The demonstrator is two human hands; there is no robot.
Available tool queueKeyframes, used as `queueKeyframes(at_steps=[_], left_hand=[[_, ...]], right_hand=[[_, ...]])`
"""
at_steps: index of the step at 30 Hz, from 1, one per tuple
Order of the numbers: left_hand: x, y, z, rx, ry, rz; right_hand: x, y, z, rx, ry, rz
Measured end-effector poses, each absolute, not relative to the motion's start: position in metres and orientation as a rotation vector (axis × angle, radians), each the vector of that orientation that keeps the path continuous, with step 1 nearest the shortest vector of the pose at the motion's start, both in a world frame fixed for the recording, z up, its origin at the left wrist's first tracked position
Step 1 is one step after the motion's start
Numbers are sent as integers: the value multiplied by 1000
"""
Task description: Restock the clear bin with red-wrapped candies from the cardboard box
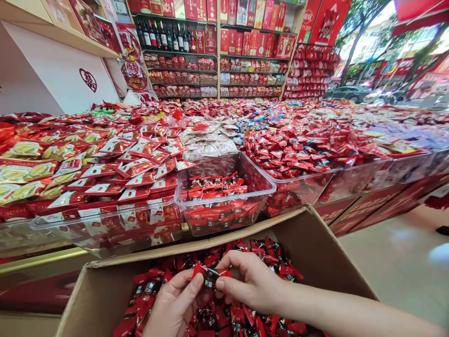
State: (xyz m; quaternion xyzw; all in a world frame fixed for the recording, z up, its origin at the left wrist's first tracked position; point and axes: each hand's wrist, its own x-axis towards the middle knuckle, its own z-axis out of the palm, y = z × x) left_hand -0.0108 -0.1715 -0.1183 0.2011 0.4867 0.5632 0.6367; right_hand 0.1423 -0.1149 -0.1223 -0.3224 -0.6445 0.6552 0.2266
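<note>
Shelving (219, 70) stacked with bottles (164, 37) and red gift packs stands well beyond the cardboard box (326, 257), with a mass of wrapped sweets spread between the two. Just past the box's far wall sits a clear bin (270, 188) partly filled with red and black sweets; to the left of that bin, also beyond the box, lie larger red and white packets (94, 173).

Over the box's contents, a single wrapped sweet (210, 277) is held up between the two hands. Its long axis runs roughly along the box's far wall, one end towards the box's left side and the other towards its right. The left hand (175, 304) has its grip closed on the left end, thumb and finger pinching the wrapper; the right hand (250, 283) pinches the right end in the same way. Neither is nearer: both touch the sweet, which bridges the gap between them.

Fingertips cover parts of both wrapper ends, and the small print on its dark middle is hard to read. Most of the left hand's curled fingers are hidden, its wrist is cut off below, and the box's near side is out of view. How deep the loose sweets (140, 304) lie in the box does not show.
</note>
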Motion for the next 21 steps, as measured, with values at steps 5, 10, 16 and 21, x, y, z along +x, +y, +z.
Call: queueKeyframes(at_steps=[5,10,16,21], left_hand=[[-12,-173,-109,389,1006,1305],[-14,-175,-110,512,1062,1286],[-16,-176,-112,474,1108,1308],[-18,-175,-108,483,1149,1265]], right_hand=[[148,-116,-98,-817,-2003,1456],[141,-113,-105,-802,-1500,1970],[143,-111,-106,-835,-1709,1787],[153,-116,-83,-364,-2633,620]])
